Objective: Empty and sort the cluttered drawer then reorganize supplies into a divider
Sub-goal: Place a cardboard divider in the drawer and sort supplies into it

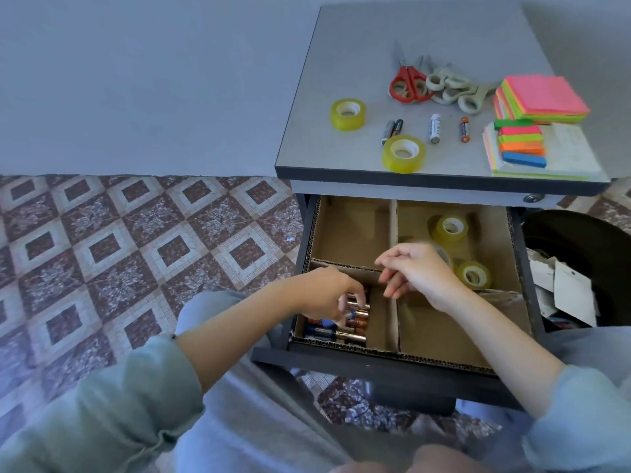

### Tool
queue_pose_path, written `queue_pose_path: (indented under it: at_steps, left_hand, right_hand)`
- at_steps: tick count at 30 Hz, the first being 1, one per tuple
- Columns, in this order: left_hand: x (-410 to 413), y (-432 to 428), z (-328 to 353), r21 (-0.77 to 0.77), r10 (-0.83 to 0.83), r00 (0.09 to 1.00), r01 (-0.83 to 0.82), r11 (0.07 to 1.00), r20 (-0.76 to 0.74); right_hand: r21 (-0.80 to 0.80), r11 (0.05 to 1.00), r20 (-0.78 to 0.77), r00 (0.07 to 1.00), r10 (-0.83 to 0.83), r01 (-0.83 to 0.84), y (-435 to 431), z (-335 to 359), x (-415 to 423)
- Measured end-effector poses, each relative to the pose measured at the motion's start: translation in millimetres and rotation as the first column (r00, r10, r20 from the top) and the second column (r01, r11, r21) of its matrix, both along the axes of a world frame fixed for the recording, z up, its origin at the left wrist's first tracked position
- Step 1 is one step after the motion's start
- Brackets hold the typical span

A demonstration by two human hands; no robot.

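The drawer is open with a cardboard divider (392,233) of four compartments in it. Several batteries (348,331) lie in the near-left compartment, where my left hand (324,295) reaches in and pinches one of them. Above the divider's crossing hovers my right hand (420,271), fingers loosely curled, with nothing visible in it. The far-right compartment holds tape rolls (450,228) (474,274), with another partly hidden behind my right hand. The far-left and near-right compartments look bare.
The cabinet top (307,148) carries two tape rolls (404,153), a few loose batteries (434,128), red scissors (408,83), grey scissors (450,88) and stacks of bright sticky notes (543,99). A dark bin (580,240) with paper scraps stands right of the drawer. Patterned floor lies to the left.
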State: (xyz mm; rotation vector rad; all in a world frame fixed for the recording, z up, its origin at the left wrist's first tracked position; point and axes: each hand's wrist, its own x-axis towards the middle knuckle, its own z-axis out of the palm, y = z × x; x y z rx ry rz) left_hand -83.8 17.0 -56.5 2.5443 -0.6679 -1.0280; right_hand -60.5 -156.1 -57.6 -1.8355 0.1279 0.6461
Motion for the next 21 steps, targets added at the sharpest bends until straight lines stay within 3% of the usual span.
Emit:
queue_pose_path:
  at_steps: [5, 11, 21]
  left_hand:
    - [14.6, -5.1, -11.2, 0.115, -0.1, 0.991, 0.11, 0.987, -0.09]
    - [17.8, -5.0, -19.2, 0.138, -0.109, 0.98, 0.133, 0.981, -0.169]
    - [18.5, -6.9, -43.2, 0.258, -0.13, 0.975, 0.174, 0.95, -0.18]
  right_hand:
    - [0.045, 0.999, 0.007, 1.0, -0.003, 0.002, -1.5, -4.3, 0.0]
    - [0.053, 0.998, 0.002, 1.0, 0.026, -0.026, -2.8, -7.6, 4.5]
    - [0.07, 0.997, 0.038, 0.999, 0.026, -0.029, -2.4, -13.6, 4.0]
